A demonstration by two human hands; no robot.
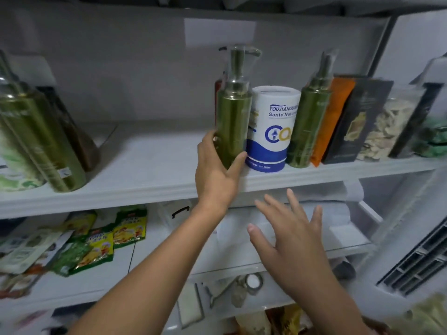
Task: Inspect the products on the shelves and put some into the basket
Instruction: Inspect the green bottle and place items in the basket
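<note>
We see the left hand gripping a green pump bottle upright on the white shelf, a white-and-blue canister just right of it, the right hand spread open below, and snack packets on the lower shelf down-left.

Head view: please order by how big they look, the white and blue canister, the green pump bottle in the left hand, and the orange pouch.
1. Green pump bottle, gripped by the left hand: tallest.
2. White and blue canister and orange pouch: too alike to rank; the pouch is partly hidden.
</note>
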